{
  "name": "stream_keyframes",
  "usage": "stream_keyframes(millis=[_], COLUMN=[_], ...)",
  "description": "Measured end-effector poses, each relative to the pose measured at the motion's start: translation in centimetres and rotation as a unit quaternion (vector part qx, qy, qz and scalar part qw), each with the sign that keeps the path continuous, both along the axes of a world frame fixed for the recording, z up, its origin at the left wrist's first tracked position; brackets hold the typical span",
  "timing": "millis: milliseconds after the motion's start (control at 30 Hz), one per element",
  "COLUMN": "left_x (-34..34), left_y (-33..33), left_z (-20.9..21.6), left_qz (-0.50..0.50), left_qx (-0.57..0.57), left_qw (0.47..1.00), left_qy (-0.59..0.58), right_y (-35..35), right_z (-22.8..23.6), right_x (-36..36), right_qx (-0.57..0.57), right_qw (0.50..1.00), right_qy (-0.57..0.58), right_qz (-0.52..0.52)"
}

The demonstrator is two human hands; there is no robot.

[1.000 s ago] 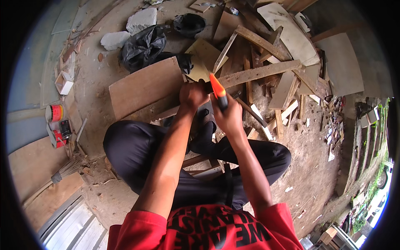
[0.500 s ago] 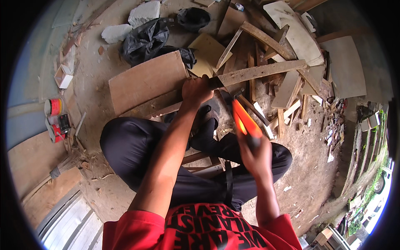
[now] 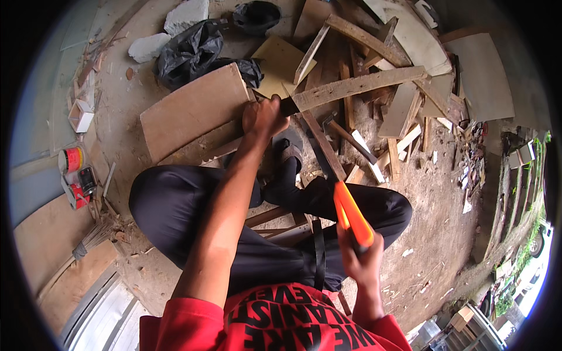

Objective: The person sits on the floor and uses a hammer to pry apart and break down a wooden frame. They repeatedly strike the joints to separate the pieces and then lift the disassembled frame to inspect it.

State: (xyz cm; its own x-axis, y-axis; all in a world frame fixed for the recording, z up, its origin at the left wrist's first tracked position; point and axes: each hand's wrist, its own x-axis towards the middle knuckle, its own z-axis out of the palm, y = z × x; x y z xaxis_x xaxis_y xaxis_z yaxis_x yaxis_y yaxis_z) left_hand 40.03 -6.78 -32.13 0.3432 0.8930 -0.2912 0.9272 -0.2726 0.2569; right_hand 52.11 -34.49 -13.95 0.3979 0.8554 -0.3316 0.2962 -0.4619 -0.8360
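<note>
While your left hand [image 3: 264, 117] wraps its fingers around one long weathered plank [image 3: 357, 85] on the ground ahead of your knees, your right hand [image 3: 361, 257] grips one orange-handled tool [image 3: 351, 214], fingers curled tight, raised above your right thigh. Two white stone chunks [image 3: 186, 14] lie beyond.

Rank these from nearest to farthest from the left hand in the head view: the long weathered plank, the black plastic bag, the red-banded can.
From the left hand:
1. Long weathered plank, its end right at the hand, running off to the right.
2. Black plastic bag, up and to the left.
3. Red-banded can, far left by the wall.
</note>
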Motion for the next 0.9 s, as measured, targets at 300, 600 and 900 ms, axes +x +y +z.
stream_keyframes(millis=[300,600,900], left_x=[-0.3,0.0,0.0], left_y=[0.9,0.7,0.1], left_z=[-2.4,-2.3,-0.6], left_qz=[-0.077,-0.047,-0.046], left_qx=[0.063,0.119,0.049], left_qw=[0.995,0.990,0.998], left_qy=[0.011,-0.059,-0.021], right_y=[16.0,15.6,2.6], right_z=[-7.7,-8.3,2.9], right_x=[-0.7,-0.9,-2.4], right_qx=[0.082,0.089,-0.005], right_qw=[0.994,0.994,1.000], right_qy=[-0.035,-0.037,-0.006], right_qz=[0.068,0.041,-0.015])
